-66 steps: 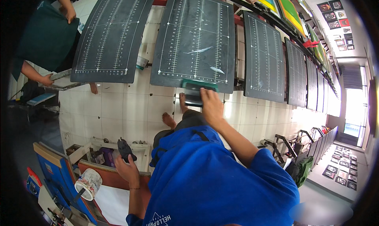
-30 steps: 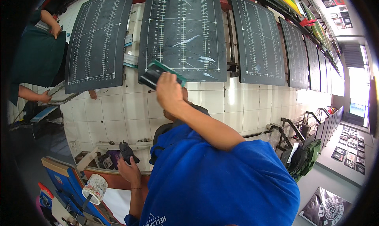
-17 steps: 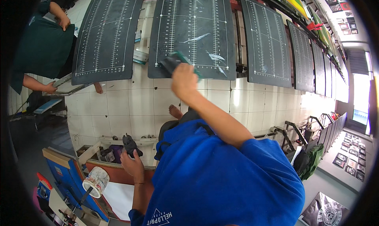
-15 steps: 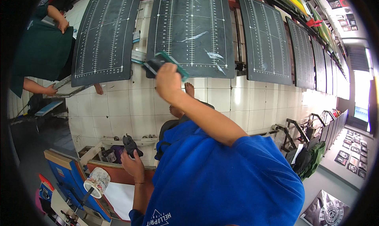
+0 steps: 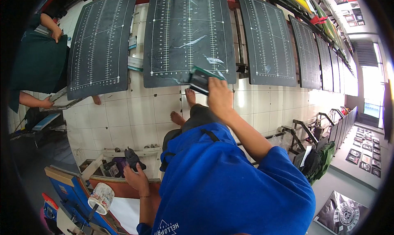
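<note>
My right hand grips a black and green squeegee at the near edge of the middle platen. This platen is a dark board with white ruled lines, and pale smears mark its surface. Down at the left, my left hand is closed around a dark grey, lumpy thing, perhaps a bunched cloth; its kind is unclear. Beside that hand stands a paint-spattered white tub with a stick in it.
More ruled platens flank the middle one, at left and right. On the far left another person in a dark green shirt holds a frame. A white sheet lies near my left forearm. Metal racks stand at right.
My right hand has swept the squeegee rightward along the near edge of the middle platen. The left hand keeps the grey thing, nearly in place. The view has shifted slightly.
</note>
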`<state>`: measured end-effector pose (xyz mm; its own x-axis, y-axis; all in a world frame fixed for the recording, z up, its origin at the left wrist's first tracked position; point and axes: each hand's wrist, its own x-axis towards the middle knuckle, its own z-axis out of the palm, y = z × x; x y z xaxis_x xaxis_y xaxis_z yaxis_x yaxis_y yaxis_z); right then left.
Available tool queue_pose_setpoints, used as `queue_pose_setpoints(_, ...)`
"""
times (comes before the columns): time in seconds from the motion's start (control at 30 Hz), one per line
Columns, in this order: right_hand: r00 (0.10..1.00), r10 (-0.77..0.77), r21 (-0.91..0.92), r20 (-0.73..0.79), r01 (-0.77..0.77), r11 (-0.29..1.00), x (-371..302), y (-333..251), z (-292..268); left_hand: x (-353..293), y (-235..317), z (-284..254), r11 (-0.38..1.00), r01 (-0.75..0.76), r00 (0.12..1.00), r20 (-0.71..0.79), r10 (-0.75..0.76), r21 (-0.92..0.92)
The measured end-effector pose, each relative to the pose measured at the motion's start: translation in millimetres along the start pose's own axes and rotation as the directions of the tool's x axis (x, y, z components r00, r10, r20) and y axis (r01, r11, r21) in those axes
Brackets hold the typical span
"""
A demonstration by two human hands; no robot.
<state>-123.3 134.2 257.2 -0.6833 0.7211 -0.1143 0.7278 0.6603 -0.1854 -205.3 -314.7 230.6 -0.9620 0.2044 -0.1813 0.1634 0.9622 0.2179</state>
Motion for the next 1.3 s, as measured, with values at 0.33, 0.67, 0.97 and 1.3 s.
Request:
queue_pose_setpoints(0.33,0.948,-0.150,-0.170,-0.279,0.105,0.980,128,86,13,11,7,-2,0.997,0.037,0.999,-0.020,-0.036,0.073)
queue_pose_setpoints(0.67,0.985,-0.174,-0.050,0.008,0.175,0.983,32,-5,39,6,-1,6,0.992,0.062,0.997,-0.043,-0.058,0.111)
queue_pose_setpoints(0.97,0.987,0.048,-0.192,-0.155,-0.078,0.978,218,-16,29,9,1,2,0.988,0.047,0.999,-0.016,-0.045,0.149)
queue_pose_setpoints(1.3,0.970,-0.198,0.030,-0.144,0.204,0.979,99,52,2,13,13,-2,0.988,0.071,0.997,0.006,-0.072,0.137)
